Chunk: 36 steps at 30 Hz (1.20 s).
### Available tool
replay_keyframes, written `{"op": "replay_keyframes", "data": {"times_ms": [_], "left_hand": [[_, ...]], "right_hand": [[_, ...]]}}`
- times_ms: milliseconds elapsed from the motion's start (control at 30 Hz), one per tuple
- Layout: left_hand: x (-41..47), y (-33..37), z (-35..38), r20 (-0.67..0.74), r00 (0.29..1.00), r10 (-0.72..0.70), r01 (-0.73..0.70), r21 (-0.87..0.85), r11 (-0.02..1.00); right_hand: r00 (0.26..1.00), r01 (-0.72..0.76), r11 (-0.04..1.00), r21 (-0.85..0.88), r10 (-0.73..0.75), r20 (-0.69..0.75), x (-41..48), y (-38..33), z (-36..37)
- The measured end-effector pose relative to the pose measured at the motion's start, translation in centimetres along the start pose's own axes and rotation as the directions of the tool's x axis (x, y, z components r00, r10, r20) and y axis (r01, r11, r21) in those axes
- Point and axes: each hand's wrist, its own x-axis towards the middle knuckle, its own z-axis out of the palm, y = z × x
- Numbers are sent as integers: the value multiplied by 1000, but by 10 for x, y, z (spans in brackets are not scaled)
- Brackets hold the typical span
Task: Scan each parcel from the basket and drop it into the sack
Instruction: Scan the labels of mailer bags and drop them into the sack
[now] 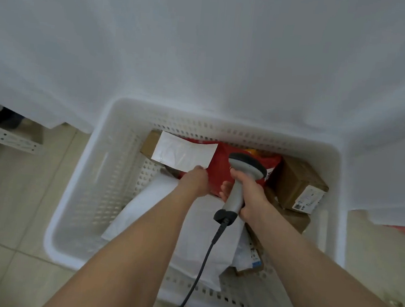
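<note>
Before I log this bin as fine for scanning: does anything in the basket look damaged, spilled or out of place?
Nothing stands out. The parcels lie jumbled in the white basket, with no tear or spill showing. The left hand lifts a small white parcel; the right hand holds the scanner.

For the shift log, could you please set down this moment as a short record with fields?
setting: white perforated basket on a tiled floor
left hand: fingers pinch the edge of a small white parcel
right hand: grips the grey scanner, head towards the parcels
other contents: red parcel, brown box, large white mailer
sack: not clearly identifiable
</note>
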Motion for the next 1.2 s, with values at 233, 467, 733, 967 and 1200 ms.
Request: {"op": "replay_keyframes", "data": {"times_ms": [233,467,733,967,1200], "left_hand": [[-71,2,-103,-361,850,-384,-14,-743,669],[-178,22,-215,-77,946,-314,36,-941,338],[-309,68,-348,-66,985,-158,4,-914,405],[-425,90,-411,-176,977,-121,-120,-922,367],[-561,69,-371,-17,999,31,-30,-881,473]], "right_hand": [[999,42,999,14,-43,16,-72,-14,18],[988,144,989,19,-143,-52,-201,-59,44],[969,248,968,-24,-249,-3,-352,-101,59],[942,323,942,-90,-310,129,-460,-92,70],[915,376,927,19,-374,148,-550,-65,59]]}}
